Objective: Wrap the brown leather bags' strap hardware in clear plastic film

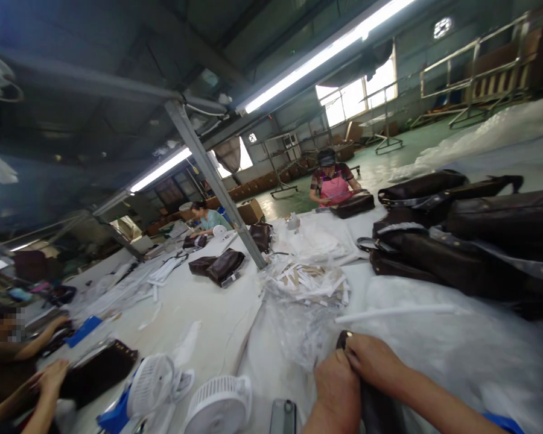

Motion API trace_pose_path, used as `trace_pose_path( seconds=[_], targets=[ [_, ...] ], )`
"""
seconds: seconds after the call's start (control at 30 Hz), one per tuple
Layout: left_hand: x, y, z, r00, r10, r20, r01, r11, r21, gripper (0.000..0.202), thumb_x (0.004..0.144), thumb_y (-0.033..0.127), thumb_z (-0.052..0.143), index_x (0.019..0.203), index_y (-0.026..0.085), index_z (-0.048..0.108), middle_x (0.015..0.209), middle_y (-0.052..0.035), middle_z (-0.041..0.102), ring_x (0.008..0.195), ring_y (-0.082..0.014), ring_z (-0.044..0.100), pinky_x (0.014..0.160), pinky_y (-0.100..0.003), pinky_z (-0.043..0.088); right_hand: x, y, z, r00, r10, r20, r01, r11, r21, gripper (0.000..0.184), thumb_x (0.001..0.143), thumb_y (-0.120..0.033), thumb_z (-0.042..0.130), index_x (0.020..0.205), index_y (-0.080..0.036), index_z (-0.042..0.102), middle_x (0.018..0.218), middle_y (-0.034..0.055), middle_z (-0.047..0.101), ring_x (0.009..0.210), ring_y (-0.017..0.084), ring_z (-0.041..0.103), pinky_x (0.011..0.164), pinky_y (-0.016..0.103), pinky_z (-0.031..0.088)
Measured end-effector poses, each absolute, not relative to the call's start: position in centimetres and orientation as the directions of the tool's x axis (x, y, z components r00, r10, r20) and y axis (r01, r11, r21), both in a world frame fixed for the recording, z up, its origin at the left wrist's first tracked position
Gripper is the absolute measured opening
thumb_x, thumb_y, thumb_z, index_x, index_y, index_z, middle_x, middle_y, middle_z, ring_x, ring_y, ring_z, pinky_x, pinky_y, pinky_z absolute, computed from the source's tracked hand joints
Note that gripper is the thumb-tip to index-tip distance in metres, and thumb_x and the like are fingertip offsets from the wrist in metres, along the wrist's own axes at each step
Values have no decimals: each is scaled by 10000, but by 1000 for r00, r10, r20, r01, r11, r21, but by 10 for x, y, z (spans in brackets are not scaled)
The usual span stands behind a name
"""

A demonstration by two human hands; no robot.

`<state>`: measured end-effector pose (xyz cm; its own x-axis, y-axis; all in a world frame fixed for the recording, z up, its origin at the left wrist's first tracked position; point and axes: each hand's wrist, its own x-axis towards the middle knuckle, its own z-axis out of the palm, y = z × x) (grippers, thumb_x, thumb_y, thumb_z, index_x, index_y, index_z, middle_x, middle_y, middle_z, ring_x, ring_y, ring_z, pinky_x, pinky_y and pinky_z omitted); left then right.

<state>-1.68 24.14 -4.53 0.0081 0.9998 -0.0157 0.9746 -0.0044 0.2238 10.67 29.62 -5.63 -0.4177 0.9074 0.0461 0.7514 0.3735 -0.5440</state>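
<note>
At the lower right, a dark brown leather bag [376, 405] lies under my two hands, most of it hidden by my forearms and the frame's edge. My left hand [337, 386] is closed at its upper end, fingers curled and partly hidden. Right beside it, my right hand [371, 357] pinches the dark strip at the top of the bag, where a small gold-coloured fitting shows. The two hands touch. Just left of them, a phone-like grey device [283, 416] stands at the bottom edge.
Dark brown bags [434, 241] are heaped on the right. Clear plastic holding paper strips [305, 280] lies ahead, beside a metal post [217, 181]. White fans [219, 405] stand left. One co-worker's hands [49, 380] touch a bag [100, 369]; others sit farther off, one in a pink apron [335, 190].
</note>
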Motion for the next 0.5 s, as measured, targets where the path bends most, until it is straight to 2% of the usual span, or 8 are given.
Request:
trace_pose_path(
  seconds=[0.13,0.27,0.5],
  targets=[
    [-18,236,-33,49,999,20,975,-53,215,261,957,274,419,1004,168,652,903,-131,729,828,-267,697,710,-334,483,118,294,-49,-445,893,73,704,398,-589,139,857,-189,519,831,-175,655,832,83,695,771,196,612,664,273,347],
    [-15,240,-28,88,996,7,981,-88,174,308,984,353,389,1015,158,625,896,-137,721,806,-254,689,685,-311,464,125,294,-46,-406,910,86,661,357,-660,102,861,-189,544,807,-187,630,822,66,666,770,191,579,693,274,365],
    [-14,245,-32,106,994,23,981,-108,159,306,988,374,386,979,168,613,883,-122,712,829,-233,682,716,-287,461,133,295,-44,-370,920,128,679,361,-639,146,912,-229,517,842,-190,639,872,83,656,800,202,570,755,293,397]
  ],
)
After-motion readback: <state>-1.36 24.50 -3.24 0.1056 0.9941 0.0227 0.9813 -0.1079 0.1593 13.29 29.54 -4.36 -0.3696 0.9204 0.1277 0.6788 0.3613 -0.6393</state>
